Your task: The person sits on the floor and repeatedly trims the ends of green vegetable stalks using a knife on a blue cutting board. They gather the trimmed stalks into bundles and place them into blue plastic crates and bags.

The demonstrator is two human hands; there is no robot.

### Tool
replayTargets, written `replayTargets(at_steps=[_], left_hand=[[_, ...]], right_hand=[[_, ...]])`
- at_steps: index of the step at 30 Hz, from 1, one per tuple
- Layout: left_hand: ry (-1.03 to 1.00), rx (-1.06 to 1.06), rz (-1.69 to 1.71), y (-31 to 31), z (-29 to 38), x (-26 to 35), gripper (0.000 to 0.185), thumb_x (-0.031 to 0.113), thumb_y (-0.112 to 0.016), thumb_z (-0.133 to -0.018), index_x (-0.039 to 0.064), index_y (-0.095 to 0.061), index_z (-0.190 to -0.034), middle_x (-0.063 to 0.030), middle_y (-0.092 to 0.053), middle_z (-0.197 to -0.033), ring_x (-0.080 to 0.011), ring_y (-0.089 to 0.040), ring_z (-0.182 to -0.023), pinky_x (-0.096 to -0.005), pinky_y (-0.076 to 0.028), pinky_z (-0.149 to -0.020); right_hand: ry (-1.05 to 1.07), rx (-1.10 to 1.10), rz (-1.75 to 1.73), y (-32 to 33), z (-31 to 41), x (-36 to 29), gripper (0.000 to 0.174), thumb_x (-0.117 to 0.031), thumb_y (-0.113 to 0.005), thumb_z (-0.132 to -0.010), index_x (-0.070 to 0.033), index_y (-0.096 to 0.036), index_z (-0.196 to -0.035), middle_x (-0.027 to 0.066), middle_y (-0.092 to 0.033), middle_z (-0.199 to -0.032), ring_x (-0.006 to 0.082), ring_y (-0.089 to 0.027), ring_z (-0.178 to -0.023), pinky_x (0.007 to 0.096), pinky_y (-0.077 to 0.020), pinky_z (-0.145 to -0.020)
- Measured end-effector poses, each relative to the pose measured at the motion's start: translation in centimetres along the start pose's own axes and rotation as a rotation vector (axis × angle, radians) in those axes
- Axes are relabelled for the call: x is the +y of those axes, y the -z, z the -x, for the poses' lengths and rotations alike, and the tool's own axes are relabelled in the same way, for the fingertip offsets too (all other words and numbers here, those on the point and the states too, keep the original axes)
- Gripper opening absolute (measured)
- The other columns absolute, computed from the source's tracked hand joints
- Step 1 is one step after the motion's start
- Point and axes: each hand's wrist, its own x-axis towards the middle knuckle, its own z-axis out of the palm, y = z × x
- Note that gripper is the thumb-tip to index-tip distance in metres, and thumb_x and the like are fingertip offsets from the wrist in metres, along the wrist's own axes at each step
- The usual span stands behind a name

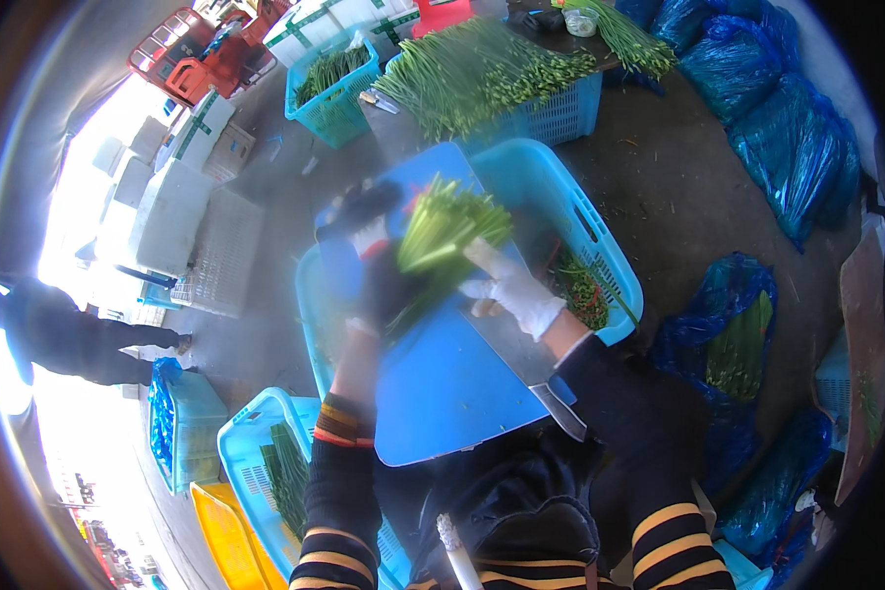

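My left hand [387, 284], in a dark glove, grips a bunch of green leafy stalks [450, 228] above a blue cutting board [442, 402]. The pale stalk ends point up and away from me; the image is blurred here. My right hand [512, 287], in a white glove, has its fingers apart beside the bunch, fingertips at its edge; whether they touch is unclear. Beneath my right wrist a cleaver [498, 343] lies on the board, its handle [558, 409] towards me. A blurred dark item [361, 206], perhaps a glove, rests at the board's far left.
The board lies across a turquoise plastic crate [623, 284] holding green trimmings [586, 295]. Beyond, flowering chive stems [487, 70] are heaped over another crate. Blue plastic sacks [789, 147] line the right. A person [81, 335] stands at left. A cigarette [457, 549] juts in below.
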Motion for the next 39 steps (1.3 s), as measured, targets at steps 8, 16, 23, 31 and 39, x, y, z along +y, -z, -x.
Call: replayTargets(at_steps=[8, 16, 23, 31, 39], left_hand=[[-0.148, 0.052, 0.041, -1.5, 1.3, 2.9, 0.062, 0.021, -0.086, -0.080, 0.005, -0.058, -0.133, -0.0190, -0.074, -0.113, -0.0372, -0.071, -0.108, -0.0414, -0.058, -0.086], [-0.021, 0.129, 0.010, 0.2, 0.4, 1.4, 0.046, 0.010, -0.080, -0.079, 0.003, -0.066, -0.122, -0.0182, -0.076, -0.107, -0.0313, -0.076, -0.100, -0.0384, -0.059, -0.085], [0.079, 0.073, 0.158, 2.5, 0.1, -1.2, 0.062, 0.018, -0.090, -0.074, 0.004, -0.063, -0.128, -0.0174, -0.074, -0.109, -0.0322, -0.072, -0.098, -0.0431, -0.057, -0.088], [-0.100, 0.383, -0.199, 10.6, 2.1, 2.8, 0.038, 0.008, -0.080, -0.079, 0.001, -0.069, -0.115, -0.0118, -0.077, -0.102, -0.0164, -0.073, -0.089, -0.0335, -0.057, -0.079], [-0.103, 0.513, -0.391, 18.6, 7.0, 10.9, 0.057, 0.012, -0.087, -0.074, 0.004, -0.064, -0.125, -0.0152, -0.076, -0.102, -0.0308, -0.076, -0.093, -0.0397, -0.059, -0.083]], right_hand=[[0.003, -0.157, -0.177, -2.8, -2.8, 2.4, 0.029, -0.010, -0.076, -0.088, -0.006, -0.070, -0.116, 0.0048, -0.074, -0.093, 0.0141, -0.068, -0.067, 0.0287, -0.0506, -0.058], [0.502, 0.241, 1.225, 1.3, -6.3, 1.2, 0.066, -0.044, -0.075, -0.089, -0.003, -0.060, -0.139, 0.0162, -0.065, -0.134, 0.0309, -0.063, -0.120, 0.0481, -0.0494, -0.101], [0.507, -0.349, 2.060, -1.6, -9.7, -1.1, 0.111, -0.075, -0.066, -0.083, -0.011, -0.027, -0.163, 0.0117, -0.031, -0.167, 0.0393, -0.016, -0.158, 0.0565, -0.0111, -0.128], [0.519, -0.222, 1.991, -0.8, -11.5, 2.2, 0.093, -0.073, -0.059, -0.089, -0.018, -0.034, -0.160, 0.0065, -0.043, -0.157, 0.0310, -0.034, -0.149, 0.0565, -0.0202, -0.125], [0.517, -0.059, 1.962, -2.2, -9.0, 2.5, 0.091, -0.063, -0.065, -0.091, -0.018, -0.031, -0.163, 0.0060, -0.032, -0.168, 0.0337, -0.022, -0.157, 0.0627, -0.0178, -0.125]])
